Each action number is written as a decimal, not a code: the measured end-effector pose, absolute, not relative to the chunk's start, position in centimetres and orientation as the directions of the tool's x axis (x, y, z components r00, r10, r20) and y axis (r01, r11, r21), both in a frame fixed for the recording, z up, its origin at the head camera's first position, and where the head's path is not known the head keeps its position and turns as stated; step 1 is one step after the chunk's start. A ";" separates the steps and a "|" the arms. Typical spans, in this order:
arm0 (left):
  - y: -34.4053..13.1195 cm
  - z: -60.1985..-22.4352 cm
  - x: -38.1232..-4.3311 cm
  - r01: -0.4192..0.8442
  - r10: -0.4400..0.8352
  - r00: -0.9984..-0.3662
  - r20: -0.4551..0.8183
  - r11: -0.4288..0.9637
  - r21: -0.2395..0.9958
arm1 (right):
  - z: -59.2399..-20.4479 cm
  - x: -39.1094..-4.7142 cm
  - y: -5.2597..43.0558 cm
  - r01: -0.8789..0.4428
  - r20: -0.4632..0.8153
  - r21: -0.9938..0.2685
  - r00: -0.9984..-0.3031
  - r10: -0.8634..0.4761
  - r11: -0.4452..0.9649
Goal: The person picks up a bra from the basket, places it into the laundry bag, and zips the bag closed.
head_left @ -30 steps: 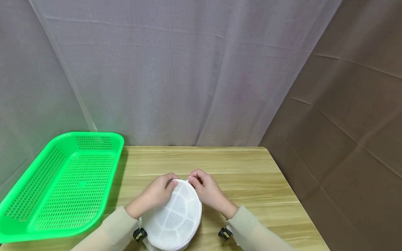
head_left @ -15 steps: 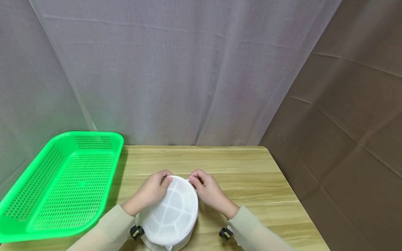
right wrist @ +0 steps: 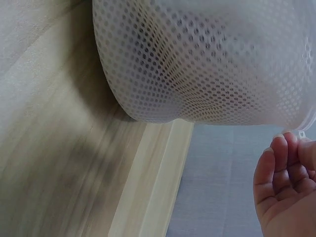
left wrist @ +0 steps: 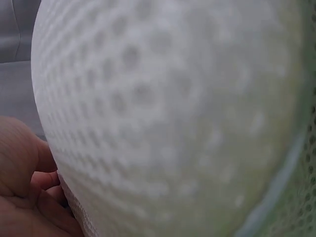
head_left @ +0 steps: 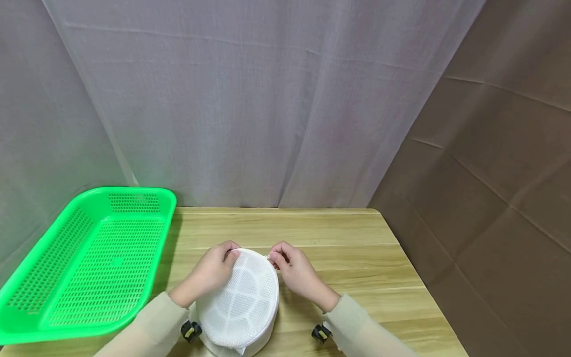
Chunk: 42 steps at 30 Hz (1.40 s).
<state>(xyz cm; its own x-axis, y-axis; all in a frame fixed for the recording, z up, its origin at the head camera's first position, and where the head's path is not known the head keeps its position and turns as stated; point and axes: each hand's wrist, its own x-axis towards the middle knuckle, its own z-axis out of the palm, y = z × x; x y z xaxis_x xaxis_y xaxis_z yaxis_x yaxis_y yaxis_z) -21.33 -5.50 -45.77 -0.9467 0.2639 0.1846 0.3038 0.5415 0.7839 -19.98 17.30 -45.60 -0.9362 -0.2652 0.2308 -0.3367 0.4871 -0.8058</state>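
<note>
A white mesh laundry bag (head_left: 241,297), round and drum-shaped, stands tilted at the front middle of the table, its flat lid facing up toward me. My left hand (head_left: 211,270) grips its far left rim, thumb over the edge of the lid. At the far right of the rim, my right hand (head_left: 292,270) pinches a small white zipper pull (right wrist: 301,134) between thumb and fingers. The mesh wall (right wrist: 197,64) bulges close to the camera in the right wrist view. Mesh (left wrist: 148,113) fills most of the left wrist view, where part of the left hand (left wrist: 29,187) shows at its edge.
A green plastic basket (head_left: 153,277) with perforated sides stands on the left of the wooden table (head_left: 339,228). A grey curtain (head_left: 250,124) hangs behind the table, and a brown cloth (head_left: 490,198) closes off the right side.
My left hand and the bag's rim have shifted left, away from the right hand, and the bag has turned slightly. The right hand has stayed nearly in place on the zipper pull.
</note>
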 end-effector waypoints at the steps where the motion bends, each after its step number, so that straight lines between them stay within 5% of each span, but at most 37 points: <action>1: -5.6 -45.8 -21.4 0.299 0.255 -0.949 0.184 0.544 0.784 | -45.6 -20.0 17.3 -0.338 0.230 -0.807 -0.935 -0.269 0.484; 42: -5.0 -44.3 -20.9 0.343 0.345 -0.925 0.161 0.571 0.746 | -45.6 -20.2 16.7 -0.359 0.238 -0.807 -0.925 -0.296 0.470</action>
